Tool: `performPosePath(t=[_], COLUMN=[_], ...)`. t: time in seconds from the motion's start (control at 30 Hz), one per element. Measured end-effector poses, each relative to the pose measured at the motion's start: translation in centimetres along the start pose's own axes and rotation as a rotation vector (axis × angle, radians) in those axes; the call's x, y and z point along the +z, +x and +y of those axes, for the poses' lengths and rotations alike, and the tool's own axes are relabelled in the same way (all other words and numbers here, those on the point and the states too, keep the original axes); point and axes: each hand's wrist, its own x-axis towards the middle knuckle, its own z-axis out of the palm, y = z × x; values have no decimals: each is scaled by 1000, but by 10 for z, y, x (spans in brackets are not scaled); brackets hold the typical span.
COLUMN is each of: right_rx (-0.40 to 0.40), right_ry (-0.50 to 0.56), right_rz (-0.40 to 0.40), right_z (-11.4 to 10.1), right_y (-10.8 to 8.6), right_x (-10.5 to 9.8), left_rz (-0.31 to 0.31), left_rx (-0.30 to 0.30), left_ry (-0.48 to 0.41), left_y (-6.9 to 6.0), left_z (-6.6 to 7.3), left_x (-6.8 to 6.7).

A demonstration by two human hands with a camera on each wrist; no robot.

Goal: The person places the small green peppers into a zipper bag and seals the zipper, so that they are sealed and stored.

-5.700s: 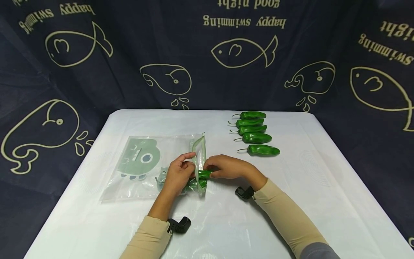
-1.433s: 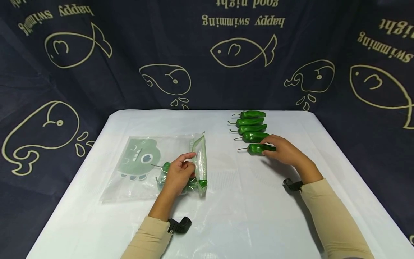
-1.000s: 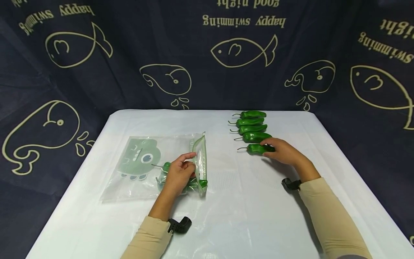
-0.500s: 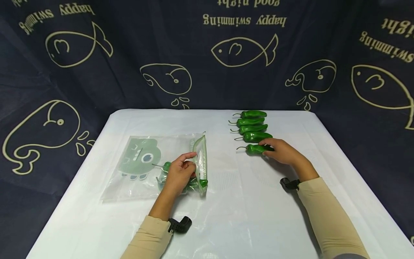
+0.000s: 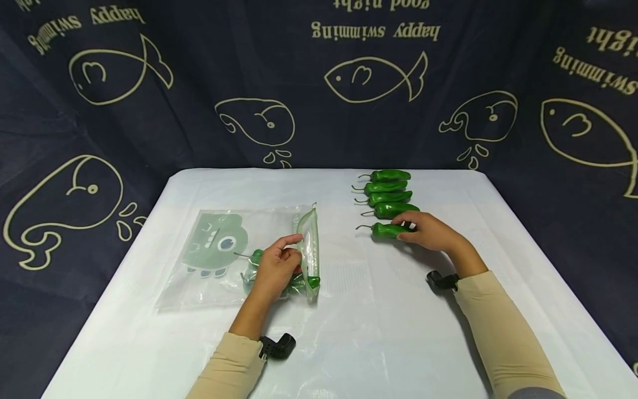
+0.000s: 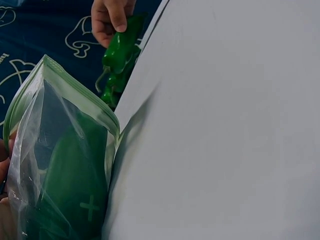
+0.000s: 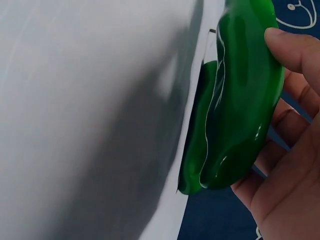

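Observation:
My right hand (image 5: 426,231) grips a green pepper (image 5: 385,230) by its blunt end, the thin stem pointing left. In the right wrist view that pepper (image 7: 245,100) fills the space beside the thumb, with another pepper (image 7: 199,135) behind it. My left hand (image 5: 276,269) pinches the edge of a clear zip bag (image 5: 269,221) with a green monster print, and its mouth stands open to the right. Green peppers (image 5: 294,284) lie inside the bag, partly hidden by the left hand. The left wrist view shows the bag's green zip rim (image 6: 82,90) up close.
Several more green peppers (image 5: 391,198) lie in a column at the back right of the white table (image 5: 379,332). A dark curtain (image 5: 309,133) with fish drawings hangs behind the table.
Over the last second my right hand has drawn the held pepper leftward, away from the column. Earlier it was at the bag's mouth with another pepper. The left hand has stayed in place.

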Motion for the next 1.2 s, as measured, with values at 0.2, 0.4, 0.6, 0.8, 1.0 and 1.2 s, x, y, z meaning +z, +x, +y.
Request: performPosePath(t=[0.2, 0.4, 0.6, 0.8, 1.0, 1.2], right_rx=[-23, -58, -86, -142, -200, -233], right_ry=[10, 32, 28, 17, 11, -1], right_rz=[-24, -26, -12, -12, -16, -25], right_z=[-5, -12, -20, -29, -40, -49], right_y=[4, 9, 13, 16, 20, 23], right_x=[4, 9, 15, 22, 27, 30], left_rz=[-1, 4, -1, -1, 6, 5], left_rx=[-3, -7, -8, -10, -13, -13], left_ry=[-1, 0, -2, -2, -9, -16], left_y=[-1, -1, -1, -1, -1, -1], left_z=[0, 1, 2, 2, 1, 1], left_x=[0, 0, 0, 0, 0, 0])
